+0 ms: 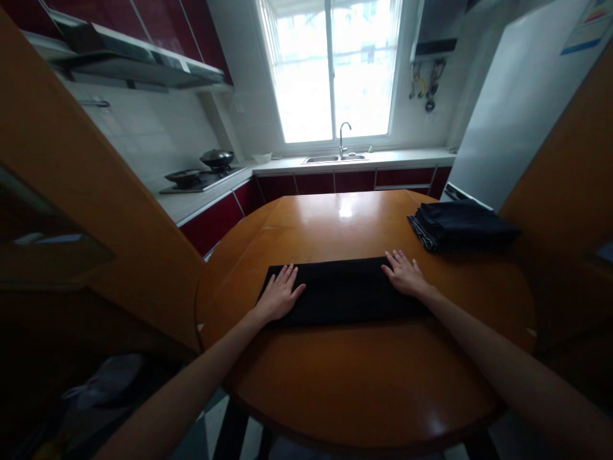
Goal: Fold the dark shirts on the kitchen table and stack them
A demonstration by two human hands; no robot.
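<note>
A black cloth (342, 294), folded into a long flat rectangle, lies crosswise on the wooden table (364, 370). My left hand (281, 295) rests flat on its left end, fingers stretched toward the far edge. On the right end lies my right hand (403, 273), palm down with the fingers spread. Both hands touch the cloth without gripping it. What kind of garment or fabric piece it is, I cannot tell. A stack of folded dark cloth (462, 225) sits at the table's far right, apart from my hands.
Beyond the table runs a counter with a sink (330, 159) and faucet (341, 137) under a window. Two pans, one a lidded wok (217, 158), stand on the stove at the left. A refrigerator (517, 108) is at the right, and a wooden door (96, 211) stands at the left.
</note>
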